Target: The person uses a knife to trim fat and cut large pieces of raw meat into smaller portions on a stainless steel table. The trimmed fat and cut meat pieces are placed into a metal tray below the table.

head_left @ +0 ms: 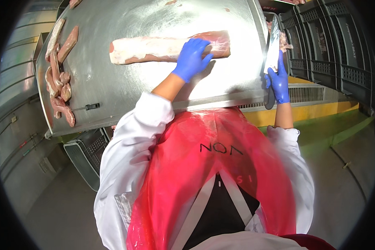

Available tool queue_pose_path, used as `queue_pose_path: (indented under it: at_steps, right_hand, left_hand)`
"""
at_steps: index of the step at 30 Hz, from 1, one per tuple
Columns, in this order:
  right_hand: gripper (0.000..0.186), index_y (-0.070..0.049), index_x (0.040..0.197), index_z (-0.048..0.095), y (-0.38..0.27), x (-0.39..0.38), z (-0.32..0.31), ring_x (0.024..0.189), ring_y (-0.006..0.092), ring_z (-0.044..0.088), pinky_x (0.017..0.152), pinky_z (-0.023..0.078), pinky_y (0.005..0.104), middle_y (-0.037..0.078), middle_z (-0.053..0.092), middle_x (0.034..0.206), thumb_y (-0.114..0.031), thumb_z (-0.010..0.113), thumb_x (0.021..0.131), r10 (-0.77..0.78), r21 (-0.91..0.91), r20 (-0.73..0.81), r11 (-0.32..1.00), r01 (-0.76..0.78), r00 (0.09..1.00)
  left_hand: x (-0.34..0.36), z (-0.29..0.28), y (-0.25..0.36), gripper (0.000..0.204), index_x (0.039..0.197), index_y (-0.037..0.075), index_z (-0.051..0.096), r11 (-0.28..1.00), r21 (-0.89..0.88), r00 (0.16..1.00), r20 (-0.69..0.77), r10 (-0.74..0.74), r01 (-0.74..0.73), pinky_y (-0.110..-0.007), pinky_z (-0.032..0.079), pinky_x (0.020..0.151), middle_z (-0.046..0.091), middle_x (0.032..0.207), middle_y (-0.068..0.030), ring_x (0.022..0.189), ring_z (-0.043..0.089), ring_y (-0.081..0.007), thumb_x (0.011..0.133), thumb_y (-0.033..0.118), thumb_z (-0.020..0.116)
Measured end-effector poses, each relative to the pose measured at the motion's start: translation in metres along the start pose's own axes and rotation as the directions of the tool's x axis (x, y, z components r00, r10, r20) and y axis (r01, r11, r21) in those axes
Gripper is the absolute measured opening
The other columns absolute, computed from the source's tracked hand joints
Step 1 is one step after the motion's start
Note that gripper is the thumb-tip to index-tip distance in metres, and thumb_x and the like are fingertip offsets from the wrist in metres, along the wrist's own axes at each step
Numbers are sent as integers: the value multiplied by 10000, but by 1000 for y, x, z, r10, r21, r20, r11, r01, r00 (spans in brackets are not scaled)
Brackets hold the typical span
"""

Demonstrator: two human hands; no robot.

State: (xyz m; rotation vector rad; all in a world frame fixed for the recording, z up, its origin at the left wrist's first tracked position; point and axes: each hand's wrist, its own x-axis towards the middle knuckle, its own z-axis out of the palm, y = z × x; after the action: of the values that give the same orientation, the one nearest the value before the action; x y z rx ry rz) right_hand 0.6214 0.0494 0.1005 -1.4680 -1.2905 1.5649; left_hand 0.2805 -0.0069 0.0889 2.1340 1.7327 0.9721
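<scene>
A long pale pink slab of meat [141,51] lies across the steel table [96,25]. My left hand [191,58], in a blue glove, rests over its right part, fingers curled onto it. At the table's right edge my right hand [279,85], also blue-gloved, grips a large knife [273,46] with its blade pointing away from me and its dark handle hanging below the hand.
Several trimmed meat pieces [66,91] lie along the left edge, near a thin tool with a black handle [91,106]. Grey crates [325,50] stand at the right, with meat scraps [285,43] beside the knife. Another crate [79,154] is below the table's left side.
</scene>
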Motion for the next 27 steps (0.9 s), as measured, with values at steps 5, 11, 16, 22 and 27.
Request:
queue_pose_path:
  at_steps: [5, 11, 16, 22, 27]
  right_hand:
    - [841, -261, 1642, 129, 6, -16, -1, 593, 70, 536, 468, 451, 220, 27, 597, 838, 13, 528, 954, 61, 11, 12, 998, -61, 998]
    - [844, -264, 1643, 125, 6, -20, 29, 595, 60, 514, 493, 454, 234, 23, 592, 836, -42, 542, 944, 66, 14, 89, 998, -67, 994]
    - [820, -279, 1636, 132, -6, 14, 92, 596, 135, 573, 581, 532, 316, 90, 625, 752, -118, 547, 948, 1, -145, 233, 989, 34, 972]
    - [752, -296, 1629, 166, -9, 21, 110, 556, 204, 580, 624, 556, 372, 129, 620, 704, -209, 512, 967, 95, -373, 412, 925, 72, 906]
    - [758, -329, 1629, 164, 3, -34, 80, 563, 156, 567, 596, 538, 333, 87, 612, 729, -208, 537, 980, 140, -283, 545, 959, 25, 827]
  left_hand:
    - [47, 41, -10, 184, 946, 70, 728, 977, 197, 910, 386, -153, 80, -458, 512, 878, 687, 923, -178, 971, 639, -379, 814, 194, 700]
    - [45, 58, -38, 133, 865, 57, 717, 972, 232, 925, 363, -112, 27, -480, 520, 825, 682, 867, -197, 864, 653, -388, 836, 155, 632]
    - [43, 44, -23, 117, 840, 36, 708, 975, 220, 945, 310, -101, 31, -492, 519, 788, 675, 841, -213, 826, 651, -391, 832, 115, 622]
    - [43, 47, -29, 122, 836, 4, 699, 978, 133, 885, 421, -200, 158, -501, 530, 790, 682, 859, -249, 837, 647, -429, 835, 99, 623]
    - [36, 33, -37, 98, 865, 17, 614, 999, -11, 986, 161, -36, 38, -483, 506, 702, 637, 799, -211, 756, 629, -402, 876, 108, 648]
